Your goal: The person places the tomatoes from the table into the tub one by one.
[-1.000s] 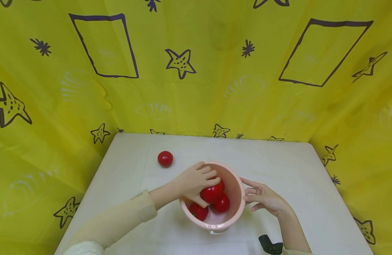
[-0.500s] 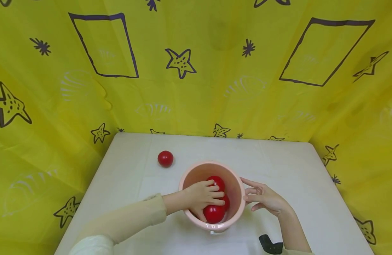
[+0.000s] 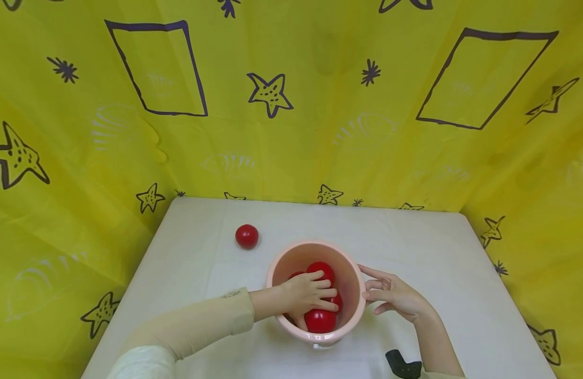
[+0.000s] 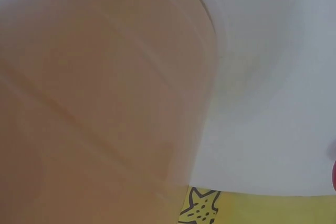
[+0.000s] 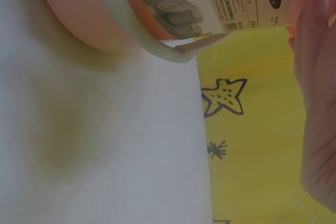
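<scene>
A pink bucket stands on the table, with several red tomatoes in it. My left hand reaches in over its left rim, thumb and fingers around the front tomato; the other fingers lie over a back tomato. A tomato at the right is partly covered by that hand. Outside the bucket, my right hand touches the right side of the rim with extended fingertips. In the right wrist view the bucket's paper label and pale handle show. The bucket wall fills most of the left wrist view.
Another tomato lies on the white table, behind and left of the bucket. A yellow curtain with starfish drawings hangs around the table's back and sides. A black angular piece sits beside the right wrist.
My left hand has moved right and toward the bucket's near side, and a tomato now sits at the front under its thumb and fingers. The right hand and bucket stay put.
</scene>
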A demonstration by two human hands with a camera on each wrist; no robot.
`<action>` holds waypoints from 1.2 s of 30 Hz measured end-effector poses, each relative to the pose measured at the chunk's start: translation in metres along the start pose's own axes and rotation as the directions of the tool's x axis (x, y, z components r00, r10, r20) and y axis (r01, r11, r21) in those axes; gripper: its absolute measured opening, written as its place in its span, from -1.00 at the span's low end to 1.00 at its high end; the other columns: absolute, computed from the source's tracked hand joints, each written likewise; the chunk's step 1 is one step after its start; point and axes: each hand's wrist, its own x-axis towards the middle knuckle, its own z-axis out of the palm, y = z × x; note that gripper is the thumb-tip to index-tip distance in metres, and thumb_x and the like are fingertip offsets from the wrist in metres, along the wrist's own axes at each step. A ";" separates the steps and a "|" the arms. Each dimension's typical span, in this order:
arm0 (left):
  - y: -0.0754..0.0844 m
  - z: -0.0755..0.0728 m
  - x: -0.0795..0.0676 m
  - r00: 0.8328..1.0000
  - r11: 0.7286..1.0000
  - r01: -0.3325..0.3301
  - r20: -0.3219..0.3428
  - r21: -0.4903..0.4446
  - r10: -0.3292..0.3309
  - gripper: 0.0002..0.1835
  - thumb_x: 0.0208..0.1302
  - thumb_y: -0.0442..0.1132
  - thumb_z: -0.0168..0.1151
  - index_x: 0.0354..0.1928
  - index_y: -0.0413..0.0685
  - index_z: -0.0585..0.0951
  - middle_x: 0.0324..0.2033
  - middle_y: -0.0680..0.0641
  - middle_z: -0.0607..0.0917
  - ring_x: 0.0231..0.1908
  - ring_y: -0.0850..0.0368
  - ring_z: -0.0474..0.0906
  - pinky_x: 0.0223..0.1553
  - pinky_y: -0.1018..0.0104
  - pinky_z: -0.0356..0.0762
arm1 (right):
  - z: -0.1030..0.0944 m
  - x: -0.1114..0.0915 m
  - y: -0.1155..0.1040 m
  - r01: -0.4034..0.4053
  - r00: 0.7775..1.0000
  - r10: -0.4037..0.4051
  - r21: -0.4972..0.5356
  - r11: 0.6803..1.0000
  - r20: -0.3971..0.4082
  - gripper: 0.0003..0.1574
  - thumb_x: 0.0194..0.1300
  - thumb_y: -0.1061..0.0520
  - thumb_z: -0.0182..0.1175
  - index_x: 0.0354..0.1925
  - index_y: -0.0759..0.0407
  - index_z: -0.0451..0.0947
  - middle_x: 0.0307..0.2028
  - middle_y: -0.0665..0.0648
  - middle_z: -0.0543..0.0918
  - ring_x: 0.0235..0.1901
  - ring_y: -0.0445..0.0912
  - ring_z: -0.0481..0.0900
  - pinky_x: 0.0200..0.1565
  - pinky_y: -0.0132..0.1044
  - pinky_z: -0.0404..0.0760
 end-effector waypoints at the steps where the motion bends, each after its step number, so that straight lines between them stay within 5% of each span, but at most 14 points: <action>1: 0.000 0.000 0.000 1.000 1.000 0.001 -0.004 0.005 -0.001 -0.17 -0.04 0.49 -0.04 0.32 0.52 0.09 0.28 0.24 0.22 0.25 0.24 0.10 0.28 0.22 0.06 | 0.000 0.000 0.000 0.001 1.000 -0.001 0.001 1.000 0.000 -0.12 0.23 0.23 0.13 0.35 0.40 -0.10 -0.34 0.02 0.66 -0.40 -0.11 0.66 -0.44 -0.36 0.63; 13: -0.008 -0.003 -0.008 0.998 0.988 0.008 -0.066 -0.154 -0.019 -0.14 -0.10 0.44 0.10 0.32 0.47 0.16 0.26 0.19 0.29 0.23 0.20 0.15 0.30 0.19 0.06 | 0.000 0.001 0.001 -0.025 1.000 0.025 0.003 1.000 -0.004 -0.11 0.21 0.23 0.14 0.35 0.38 -0.09 -0.33 0.02 0.67 -0.40 -0.13 0.66 -0.43 -0.38 0.62; 18: -0.029 -0.007 -0.019 0.989 0.934 0.079 -0.091 -0.348 -0.118 -0.11 -0.12 0.38 0.19 0.33 0.43 0.17 0.28 0.14 0.27 0.27 0.13 0.09 0.32 0.08 0.01 | 0.000 0.000 0.002 -0.008 1.000 0.008 0.013 1.000 0.008 -0.11 0.21 0.25 0.14 0.35 0.40 -0.10 -0.33 0.01 0.67 -0.40 -0.14 0.65 -0.44 -0.38 0.63; 22: -0.054 -0.008 -0.033 0.951 0.874 0.170 -0.156 -0.456 -0.266 -0.11 -0.08 0.32 0.23 0.34 0.36 0.17 0.28 0.08 0.27 0.27 0.08 0.09 0.31 -0.02 0.03 | 0.000 0.000 0.001 0.016 0.999 -0.017 0.019 1.000 0.027 -0.11 0.22 0.26 0.13 0.34 0.43 -0.14 -0.34 0.01 0.66 -0.40 -0.14 0.65 -0.44 -0.39 0.62; 25: -0.072 -0.004 -0.045 0.889 0.825 0.274 -0.197 -0.494 -0.413 -0.14 -0.04 0.31 0.20 0.34 0.33 0.16 0.28 0.03 0.28 0.26 0.03 0.12 0.29 -0.09 0.04 | 0.000 0.000 0.000 0.023 0.999 -0.024 0.023 0.999 0.037 -0.10 0.22 0.27 0.12 0.35 0.44 -0.16 -0.34 0.01 0.66 -0.39 -0.15 0.65 -0.44 -0.40 0.62; 29: -0.093 0.013 -0.061 0.757 0.724 0.447 -0.210 -0.525 -0.619 -0.20 0.06 0.28 0.11 0.35 0.27 0.17 0.29 -0.07 0.27 0.25 -0.09 0.16 0.25 -0.19 0.03 | 0.000 0.000 0.001 0.028 0.999 -0.028 0.018 0.999 0.040 -0.10 0.23 0.27 0.12 0.34 0.45 -0.16 -0.34 0.00 0.67 -0.39 -0.15 0.65 -0.44 -0.40 0.62; 34: -0.112 0.049 -0.081 0.564 0.511 0.652 -0.093 -0.560 -0.821 -0.20 0.06 0.27 0.13 0.35 0.20 0.20 0.29 -0.13 0.26 0.24 -0.19 0.17 0.23 -0.24 0.01 | -0.002 0.001 0.002 0.009 1.000 -0.009 0.008 1.000 0.025 -0.09 0.21 0.25 0.13 0.35 0.43 -0.14 -0.35 0.00 0.67 -0.39 -0.15 0.65 -0.44 -0.39 0.62; 36: -0.115 0.066 -0.088 0.503 0.414 0.700 -0.010 -0.583 -0.864 -0.16 0.04 0.27 0.16 0.36 0.19 0.17 0.30 -0.14 0.23 0.25 -0.19 0.14 0.24 -0.24 -0.04 | -0.002 0.000 0.003 0.003 1.000 -0.003 0.006 1.000 0.020 -0.08 0.21 0.25 0.14 0.35 0.42 -0.14 -0.35 0.00 0.67 -0.39 -0.15 0.66 -0.45 -0.39 0.62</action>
